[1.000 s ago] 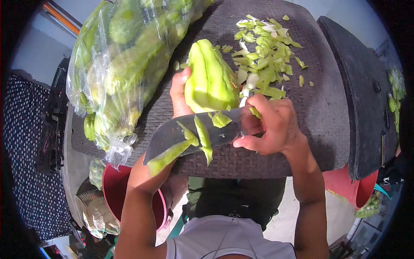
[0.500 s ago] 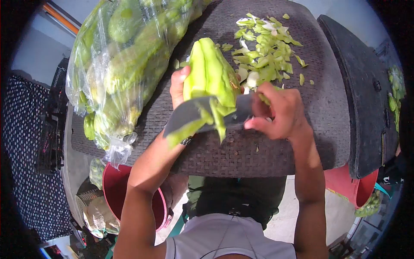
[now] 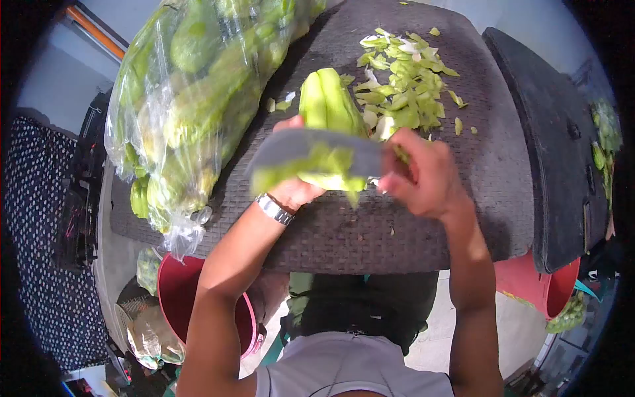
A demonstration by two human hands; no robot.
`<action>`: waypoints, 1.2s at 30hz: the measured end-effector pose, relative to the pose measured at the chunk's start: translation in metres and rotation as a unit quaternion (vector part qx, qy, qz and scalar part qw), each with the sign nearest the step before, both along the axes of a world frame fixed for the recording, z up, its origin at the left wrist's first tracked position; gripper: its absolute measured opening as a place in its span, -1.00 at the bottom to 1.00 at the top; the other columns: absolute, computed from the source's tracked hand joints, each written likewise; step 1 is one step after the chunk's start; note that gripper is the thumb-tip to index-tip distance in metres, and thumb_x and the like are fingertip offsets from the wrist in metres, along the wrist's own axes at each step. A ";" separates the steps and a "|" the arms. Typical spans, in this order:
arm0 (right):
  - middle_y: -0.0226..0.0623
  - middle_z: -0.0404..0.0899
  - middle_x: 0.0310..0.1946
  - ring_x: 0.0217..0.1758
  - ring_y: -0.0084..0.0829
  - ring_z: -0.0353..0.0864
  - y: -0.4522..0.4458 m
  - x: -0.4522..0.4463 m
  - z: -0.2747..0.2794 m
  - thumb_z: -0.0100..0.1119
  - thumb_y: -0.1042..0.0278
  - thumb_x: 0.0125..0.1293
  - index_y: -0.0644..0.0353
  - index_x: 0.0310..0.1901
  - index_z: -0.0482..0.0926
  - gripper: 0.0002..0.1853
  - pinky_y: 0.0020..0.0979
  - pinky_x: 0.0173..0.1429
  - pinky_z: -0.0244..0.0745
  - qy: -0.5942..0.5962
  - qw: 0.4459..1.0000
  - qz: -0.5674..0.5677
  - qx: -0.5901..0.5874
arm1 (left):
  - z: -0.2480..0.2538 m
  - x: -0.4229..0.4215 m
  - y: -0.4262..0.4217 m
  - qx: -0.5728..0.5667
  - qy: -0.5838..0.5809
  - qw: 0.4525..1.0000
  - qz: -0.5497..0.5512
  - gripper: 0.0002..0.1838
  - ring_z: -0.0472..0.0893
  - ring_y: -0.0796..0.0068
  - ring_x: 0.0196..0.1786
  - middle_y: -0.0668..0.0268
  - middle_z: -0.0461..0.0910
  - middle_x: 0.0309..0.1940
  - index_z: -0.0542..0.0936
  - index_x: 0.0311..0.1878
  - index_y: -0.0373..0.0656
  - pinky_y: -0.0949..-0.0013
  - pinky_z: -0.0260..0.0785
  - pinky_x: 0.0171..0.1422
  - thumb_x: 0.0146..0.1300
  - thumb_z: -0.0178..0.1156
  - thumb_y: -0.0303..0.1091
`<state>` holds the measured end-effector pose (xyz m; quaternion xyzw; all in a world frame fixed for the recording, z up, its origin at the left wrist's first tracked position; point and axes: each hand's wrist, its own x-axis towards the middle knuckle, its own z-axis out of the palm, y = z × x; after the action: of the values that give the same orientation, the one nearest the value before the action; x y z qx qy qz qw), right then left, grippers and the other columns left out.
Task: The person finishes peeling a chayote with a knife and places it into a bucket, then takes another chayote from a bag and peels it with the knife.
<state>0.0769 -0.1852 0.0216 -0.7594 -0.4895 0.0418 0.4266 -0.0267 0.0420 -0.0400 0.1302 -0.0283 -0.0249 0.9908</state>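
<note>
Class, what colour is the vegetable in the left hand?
Light green; the vegetable shows best in the head view.

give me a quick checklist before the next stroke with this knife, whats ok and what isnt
1. Right grip closed on the knife: ok.
2. Left grip holding the green vegetable: ok, though the blade hides part of it.
3. Blade free of scraps: not ok, green peel pieces lie on it.
4. Cutting edge clear of the left fingers: cannot tell, blade blurred and overlapping them in view.
5. Peel pile apart from the plastic bag of vegetables: ok, table shows between.
</note>
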 end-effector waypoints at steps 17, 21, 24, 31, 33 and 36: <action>-0.21 0.53 -0.64 -0.58 -0.18 0.63 -0.013 0.056 -0.018 0.33 -0.14 0.43 0.18 -0.27 0.56 -0.54 -0.20 -0.43 0.41 -0.018 0.986 -0.158 0.048 | 0.030 -0.005 -0.031 0.162 0.001 0.984 -0.069 0.21 0.53 -0.43 0.21 -0.26 0.45 0.31 0.32 0.54 -0.14 -0.19 0.53 0.26 -0.23 0.42 0.27; -0.26 0.55 -0.65 -0.60 -0.28 0.63 -0.012 0.031 -0.002 0.39 -0.25 0.34 0.16 -0.24 0.58 -0.46 -0.22 -0.46 0.43 -0.006 0.988 -0.152 0.004 | 0.013 0.000 -0.017 0.085 -0.033 0.993 -0.070 0.09 0.54 -0.35 0.30 -0.22 0.44 0.38 0.31 0.56 -0.14 -0.25 0.48 0.36 0.01 0.32 0.30; -0.33 0.59 -0.63 -0.58 -0.29 0.70 0.001 0.003 0.002 0.45 -0.28 0.26 0.16 -0.24 0.53 -0.42 -0.24 -0.42 0.55 0.015 0.999 -0.022 0.034 | 0.005 -0.004 -0.014 -0.026 0.021 0.998 -0.058 -0.11 0.61 -0.17 0.32 -0.15 0.46 0.43 0.35 0.55 -0.16 -0.26 0.48 0.41 0.27 0.25 0.18; -0.34 0.65 -0.59 -0.52 -0.17 0.76 0.004 0.000 -0.006 0.51 -0.21 0.21 0.16 -0.28 0.43 -0.41 -0.19 -0.32 0.65 -0.042 0.999 0.011 0.006 | 0.006 0.007 -0.017 0.104 0.093 0.990 0.024 -0.27 0.67 0.02 0.25 -0.01 0.61 0.29 0.42 0.48 -0.21 -0.13 0.54 0.39 0.51 0.08 0.18; -0.32 0.66 -0.58 -0.50 -0.16 0.77 0.004 0.001 -0.006 0.50 -0.20 0.21 0.17 -0.28 0.43 -0.42 -0.18 -0.31 0.65 -0.018 1.000 0.014 0.000 | 0.013 0.006 -0.021 0.094 0.087 0.992 0.023 -0.31 0.68 0.03 0.25 0.01 0.61 0.30 0.41 0.49 -0.20 -0.12 0.53 0.40 0.55 0.03 0.14; -0.29 0.67 -0.57 -0.48 -0.15 0.77 0.006 0.002 -0.008 0.50 -0.19 0.21 0.18 -0.26 0.44 -0.42 -0.16 -0.32 0.64 -0.014 1.000 0.012 0.001 | 0.016 0.005 -0.021 0.106 0.087 0.990 0.029 -0.32 0.66 0.02 0.27 -0.01 0.59 0.32 0.39 0.50 -0.21 -0.11 0.52 0.42 0.55 0.03 0.12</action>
<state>0.0791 -0.1795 0.0133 -0.7538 -0.5044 0.0356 0.4197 -0.0222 0.0206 -0.0245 0.2329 0.0651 -0.0099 0.9703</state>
